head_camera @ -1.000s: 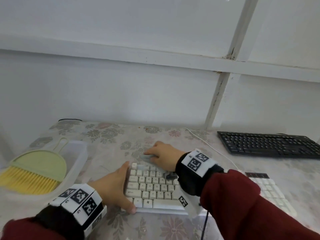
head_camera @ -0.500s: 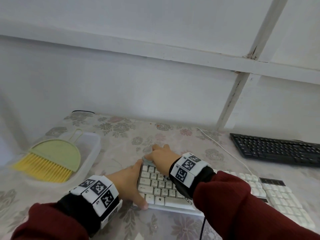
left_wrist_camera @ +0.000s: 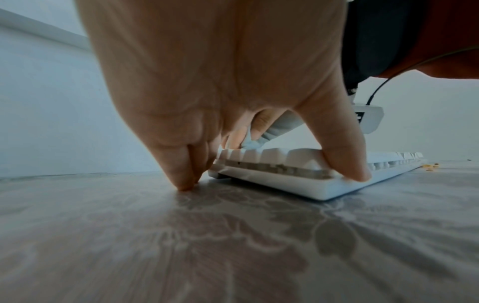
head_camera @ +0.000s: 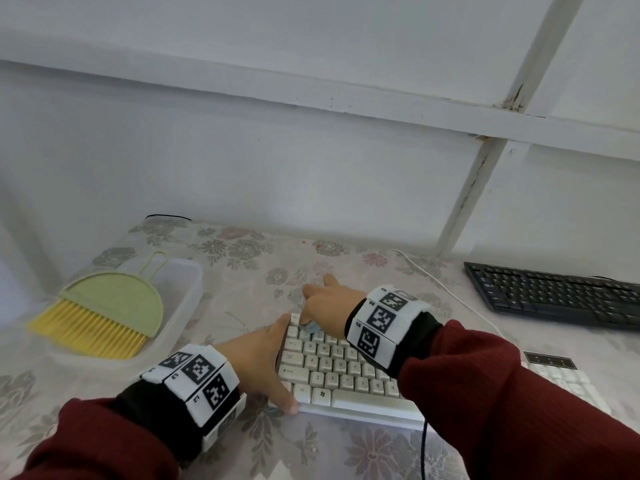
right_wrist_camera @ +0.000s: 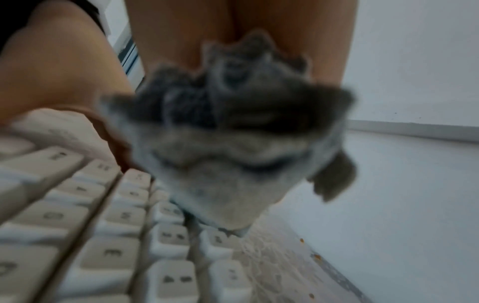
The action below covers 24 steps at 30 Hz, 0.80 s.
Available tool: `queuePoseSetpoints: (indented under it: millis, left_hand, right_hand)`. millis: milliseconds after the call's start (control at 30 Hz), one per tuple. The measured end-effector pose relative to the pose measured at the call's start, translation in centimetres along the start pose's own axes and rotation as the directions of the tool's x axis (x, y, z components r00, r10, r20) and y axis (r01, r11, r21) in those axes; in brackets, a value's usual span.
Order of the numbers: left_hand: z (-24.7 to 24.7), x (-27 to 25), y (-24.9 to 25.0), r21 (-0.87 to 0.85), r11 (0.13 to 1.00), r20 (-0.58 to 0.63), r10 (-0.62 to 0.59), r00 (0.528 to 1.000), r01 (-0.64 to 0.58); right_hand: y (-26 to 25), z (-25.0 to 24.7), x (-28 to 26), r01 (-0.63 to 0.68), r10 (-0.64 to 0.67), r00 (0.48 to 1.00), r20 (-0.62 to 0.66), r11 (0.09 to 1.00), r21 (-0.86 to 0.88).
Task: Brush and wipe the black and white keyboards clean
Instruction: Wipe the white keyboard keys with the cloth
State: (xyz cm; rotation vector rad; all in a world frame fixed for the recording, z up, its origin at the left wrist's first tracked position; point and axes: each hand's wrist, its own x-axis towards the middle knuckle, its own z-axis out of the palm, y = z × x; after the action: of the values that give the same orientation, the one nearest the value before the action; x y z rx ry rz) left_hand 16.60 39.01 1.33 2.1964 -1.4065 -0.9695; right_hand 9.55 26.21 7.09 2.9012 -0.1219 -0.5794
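The white keyboard (head_camera: 339,372) lies in front of me on the flowered tablecloth. My left hand (head_camera: 259,362) braces its left end. Its thumb (left_wrist_camera: 344,164) presses the front edge, and its straight fingers (left_wrist_camera: 181,174) touch the table beside the far corner. My right hand (head_camera: 329,306) grips a bunched grey cloth (right_wrist_camera: 233,143) and holds it down on the top-left keys (right_wrist_camera: 166,233). The cloth (head_camera: 310,329) peeks out under that hand. At the far right lies the black keyboard (head_camera: 554,296), with neither hand on it.
A clear plastic tray (head_camera: 187,282) at the left holds a green dustpan (head_camera: 114,303) and a yellow-bristled brush (head_camera: 86,330). A white cable (head_camera: 443,289) runs to the wall behind. Orange crumbs (right_wrist_camera: 316,256) lie on the cloth beyond the white keyboard.
My right hand with the cloth has shifted slightly around the white keyboard's top-left corner. My left hand stays on the left end. The head view has swung a little.
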Motion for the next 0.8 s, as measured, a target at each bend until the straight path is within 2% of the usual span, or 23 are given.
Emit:
queuePoseSetpoints:
  millis: [167,233,333,400,467,567,667,800]
  left_hand:
    - [0.0,-0.2,0.1,-0.003,1.000,-0.003,-0.001,1.000,0.001]
    - [-0.1,-0.3,0.2,-0.009,1.000,0.002,-0.006,1.000,0.006]
    - [0.0,-0.5,0.5,0.010,1.000,0.012,-0.019,1.000,0.019]
    - [-0.1,-0.6,0.5,0.025,0.999,0.017,-0.028,0.999,0.028]
    - [-0.2,-0.6,0.7,0.027,0.999,0.022,-0.034,0.999,0.033]
    - [-0.3,-0.6,0.8,0.042,0.998,0.026,-0.048,0.999,0.046]
    - [-0.2,-0.6,0.9,0.049,0.997,0.035,-0.063,0.997,0.061]
    - [-0.3,-0.8,1.4,0.054,0.995,0.039,-0.087,0.995,0.085]
  right_hand:
    - [1.0,-0.4,0.6,0.009,-0.009,1.000,0.002,0.997,0.074]
    - [1.4,-0.4,0.8,-0.062,0.060,0.998,0.017,0.988,0.139]
    - [3.2,-0.1,0.4,-0.195,0.183,0.976,0.118,0.975,0.108]
    - [4.9,0.2,-0.1,-0.215,0.204,0.976,0.078,0.959,0.183]
    - [5.8,0.5,-0.7,-0.168,0.173,0.985,0.009,0.946,0.275]
    - [4.5,0.9,-1.5,-0.083,0.101,0.994,-0.033,0.934,0.348]
    - [2.9,1.7,-2.2,-0.055,0.063,0.998,-0.011,0.924,0.379]
    - [3.5,3.3,-3.0,-0.058,0.079,0.996,-0.050,0.940,0.336]
